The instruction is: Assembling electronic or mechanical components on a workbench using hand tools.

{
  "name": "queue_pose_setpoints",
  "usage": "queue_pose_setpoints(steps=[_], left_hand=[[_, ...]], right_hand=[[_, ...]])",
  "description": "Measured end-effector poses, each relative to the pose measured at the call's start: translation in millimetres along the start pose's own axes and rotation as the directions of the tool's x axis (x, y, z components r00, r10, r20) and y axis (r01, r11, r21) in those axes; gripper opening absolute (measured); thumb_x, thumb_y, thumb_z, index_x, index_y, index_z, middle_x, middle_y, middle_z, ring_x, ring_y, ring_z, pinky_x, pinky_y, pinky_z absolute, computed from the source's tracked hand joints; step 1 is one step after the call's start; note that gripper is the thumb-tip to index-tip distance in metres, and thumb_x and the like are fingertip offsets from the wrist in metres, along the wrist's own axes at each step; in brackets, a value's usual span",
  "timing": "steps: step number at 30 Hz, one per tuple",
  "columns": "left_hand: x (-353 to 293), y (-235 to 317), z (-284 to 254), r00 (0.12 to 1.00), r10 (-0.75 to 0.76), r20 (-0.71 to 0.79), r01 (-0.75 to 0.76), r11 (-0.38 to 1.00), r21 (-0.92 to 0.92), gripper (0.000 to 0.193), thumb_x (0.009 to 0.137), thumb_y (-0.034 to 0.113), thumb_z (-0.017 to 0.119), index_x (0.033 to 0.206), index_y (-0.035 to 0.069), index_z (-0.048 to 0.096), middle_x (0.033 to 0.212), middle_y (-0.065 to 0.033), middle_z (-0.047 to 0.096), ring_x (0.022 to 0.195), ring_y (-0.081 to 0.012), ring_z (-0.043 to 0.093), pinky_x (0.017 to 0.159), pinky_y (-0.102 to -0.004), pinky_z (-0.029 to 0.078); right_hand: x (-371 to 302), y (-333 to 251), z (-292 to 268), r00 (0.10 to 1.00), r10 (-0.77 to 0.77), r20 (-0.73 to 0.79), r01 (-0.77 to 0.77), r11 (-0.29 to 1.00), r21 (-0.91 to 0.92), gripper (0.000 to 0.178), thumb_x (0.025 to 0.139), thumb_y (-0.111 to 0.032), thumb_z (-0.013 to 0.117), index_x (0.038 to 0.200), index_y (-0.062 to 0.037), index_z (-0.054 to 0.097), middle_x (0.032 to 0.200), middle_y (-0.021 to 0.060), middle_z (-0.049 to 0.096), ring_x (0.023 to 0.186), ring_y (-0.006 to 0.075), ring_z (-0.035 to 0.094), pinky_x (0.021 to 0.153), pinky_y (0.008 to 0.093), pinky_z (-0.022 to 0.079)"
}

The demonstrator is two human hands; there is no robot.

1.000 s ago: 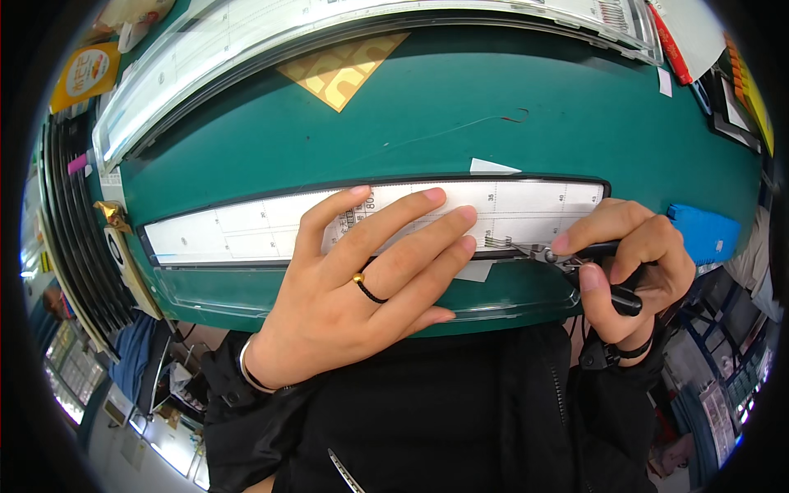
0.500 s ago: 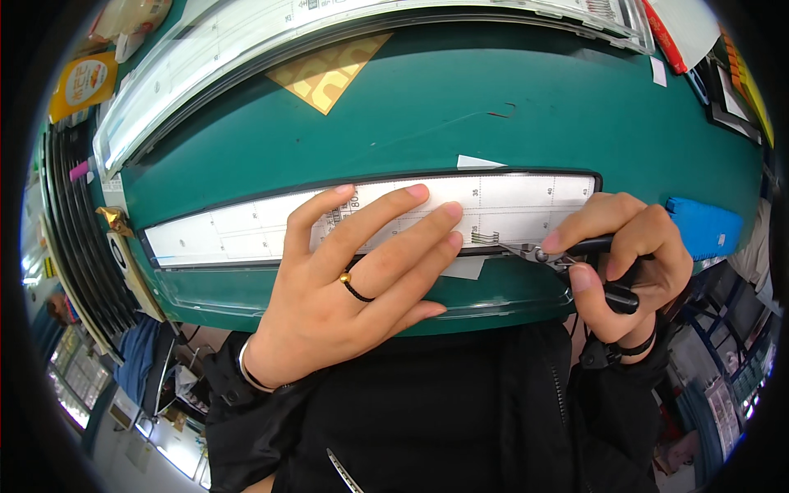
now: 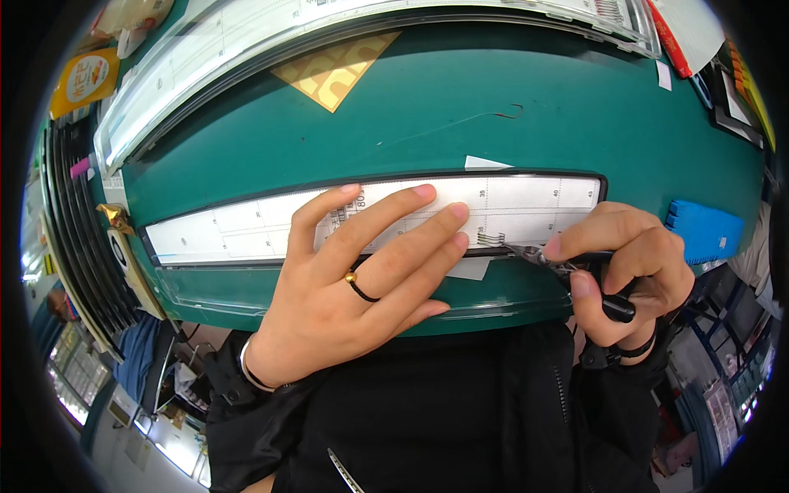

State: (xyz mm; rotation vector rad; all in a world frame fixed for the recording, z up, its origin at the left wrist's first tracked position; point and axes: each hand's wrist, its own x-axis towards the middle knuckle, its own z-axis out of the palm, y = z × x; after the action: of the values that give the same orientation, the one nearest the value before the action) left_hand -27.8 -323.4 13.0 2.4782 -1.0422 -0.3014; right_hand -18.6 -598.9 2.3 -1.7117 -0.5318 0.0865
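In the head view I press my left hand [image 3: 353, 287] flat on the long ruler [image 3: 246, 230] mid-frame over the green mat [image 3: 493, 99] while my right hand [image 3: 625, 271], lower right, grips the craft knife [image 3: 567, 264], best drawn steadily along the ruler's edge.

The black-handled cutting tool [image 3: 575, 271] is largely covered by the right hand [image 3: 625, 271]; the long white ruler's [image 3: 246, 234] middle is hidden under the left hand's fingers [image 3: 386, 222].
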Motion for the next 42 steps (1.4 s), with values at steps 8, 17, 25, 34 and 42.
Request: queue_pose_setpoints(steps=[8,17,25,34,42], left_hand=[[-0.2,0.3,0.5,1.000,0.015,-0.005,-0.015,0.999,0.029,0.052,0.078,0.039,0.073,0.123,0.013,0.070,0.137,-0.0002,0.061,0.130,-0.0260,0.053,0.111,-0.0495,0.034],[1.8,0.2,-0.9,1.000,0.015,0.010,-0.015,0.999,0.046,0.051,0.079,0.041,0.072,0.123,0.014,0.070,0.137,-0.0005,0.061,0.130,-0.0263,0.054,0.111,-0.0486,0.034],[0.4,2.6,1.9,1.000,-0.012,0.011,0.011,0.998,0.062,0.049,0.080,0.044,0.071,0.124,0.024,0.073,0.138,0.0019,0.059,0.129,-0.0240,0.053,0.112,-0.0467,0.032],[0.5,4.1,1.6,1.000,-0.027,0.015,0.026,0.997,0.070,0.050,0.079,0.046,0.070,0.124,0.025,0.073,0.138,0.0020,0.059,0.130,-0.0235,0.052,0.112,-0.0462,0.032],[0.8,4.0,0.1,0.999,-0.029,0.034,0.026,0.997,0.073,0.050,0.079,0.045,0.070,0.125,0.026,0.073,0.138,0.0020,0.059,0.130,-0.0234,0.052,0.112,-0.0465,0.033]], right_hand=[[-2.6,1.3,0.5,1.000,0.004,-0.004,-0.003,1.000,0.030,0.030,0.070,0.013,0.071,0.078,-0.0056,0.048,0.087,0.0264,0.071,0.070,0.0229,0.070,0.058,0.0283,0.055],[-6.7,1.9,-2.5,0.999,0.045,0.007,-0.044,0.998,-0.041,0.026,0.076,0.005,0.065,0.085,-0.0091,0.044,0.089,0.0251,0.072,0.066,0.0148,0.057,0.062,0.0278,0.046],[-6.3,1.3,-2.9,0.998,0.064,0.027,-0.063,0.996,-0.057,0.026,0.076,0.003,0.065,0.085,-0.0092,0.044,0.089,0.0253,0.072,0.064,0.0157,0.057,0.061,0.0278,0.045],[-8.5,-2.9,-2.5,0.993,0.116,-0.009,-0.116,0.993,-0.036,0.024,0.080,0.001,0.064,0.084,-0.0099,0.043,0.091,0.0236,0.071,0.067,0.0149,0.055,0.064,0.0285,0.045],[-9.9,-1.3,-2.0,0.995,0.100,-0.016,-0.101,0.994,-0.039,0.024,0.081,0.000,0.064,0.084,-0.0102,0.043,0.092,0.0229,0.071,0.067,0.0144,0.055,0.064,0.0282,0.045]])
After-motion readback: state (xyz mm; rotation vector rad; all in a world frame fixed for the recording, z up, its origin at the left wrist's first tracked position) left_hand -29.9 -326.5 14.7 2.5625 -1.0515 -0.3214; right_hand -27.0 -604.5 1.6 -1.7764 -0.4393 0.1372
